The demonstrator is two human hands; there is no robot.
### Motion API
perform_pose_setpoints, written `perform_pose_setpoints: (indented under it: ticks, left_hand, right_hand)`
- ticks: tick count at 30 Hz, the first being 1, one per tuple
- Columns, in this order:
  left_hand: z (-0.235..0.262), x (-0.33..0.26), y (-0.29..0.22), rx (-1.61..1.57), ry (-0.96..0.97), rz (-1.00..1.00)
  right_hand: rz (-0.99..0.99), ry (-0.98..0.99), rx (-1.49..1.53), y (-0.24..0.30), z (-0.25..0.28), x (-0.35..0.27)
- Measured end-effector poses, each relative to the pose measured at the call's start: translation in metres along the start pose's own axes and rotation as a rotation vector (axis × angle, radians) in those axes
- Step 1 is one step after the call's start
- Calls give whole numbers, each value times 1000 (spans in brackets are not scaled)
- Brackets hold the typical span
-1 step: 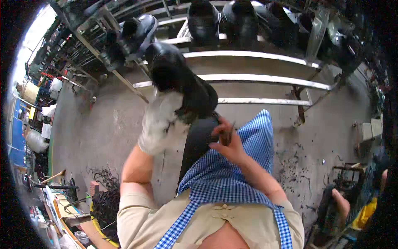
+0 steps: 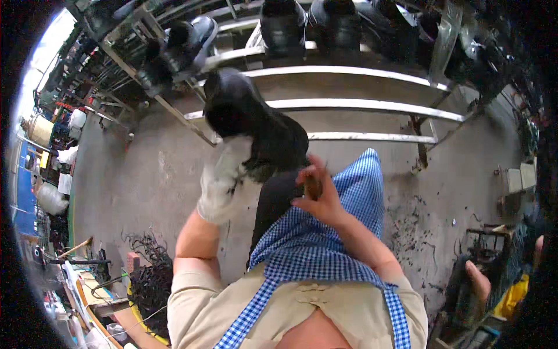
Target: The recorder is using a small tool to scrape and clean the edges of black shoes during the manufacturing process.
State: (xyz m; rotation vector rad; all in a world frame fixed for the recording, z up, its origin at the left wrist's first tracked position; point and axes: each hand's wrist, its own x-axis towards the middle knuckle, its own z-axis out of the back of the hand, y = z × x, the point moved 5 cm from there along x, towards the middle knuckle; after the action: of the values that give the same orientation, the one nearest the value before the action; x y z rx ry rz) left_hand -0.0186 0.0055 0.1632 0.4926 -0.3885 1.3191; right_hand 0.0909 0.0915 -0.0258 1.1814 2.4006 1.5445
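Head view: left hand (image 2: 224, 183), in a white work glove, raised with forearm angled up from the lower edge, fingers grasping the black boot (image 2: 253, 125) from below. Boot held tilted above the lap, in front of the metal rack (image 2: 360, 104). Right hand (image 2: 318, 195) bare, wrist bent, fingers clenched on a small brownish tool (image 2: 314, 185) just beside the boot's lower edge, over the blue checked apron (image 2: 325, 244)

The boot (image 2: 256, 125) sits above the lap, the left hand (image 2: 224, 180) under its left side, the right hand (image 2: 317, 195) just right of it; the rack (image 2: 360, 104) runs behind, more boots (image 2: 285, 23) on its upper rails; the apron (image 2: 325, 232) lies beneath both hands.
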Motion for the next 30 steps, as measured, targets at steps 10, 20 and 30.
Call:
perform_pose_setpoints:
  ticks: [10, 20, 30]
  left_hand:
    - [-121, -138, 1, -1225, -128, 1104]
    - [-77, -55, -40, -1309, -153, 722]
    - [-94, -83, -35, -1448, -139, 849]
  right_hand:
    - [-65, 127, -250, 18, 6, 16]
    - [383, 321, -916, 98, -11, 32]
    - [-84, -60, -217, 37, 24, 31]
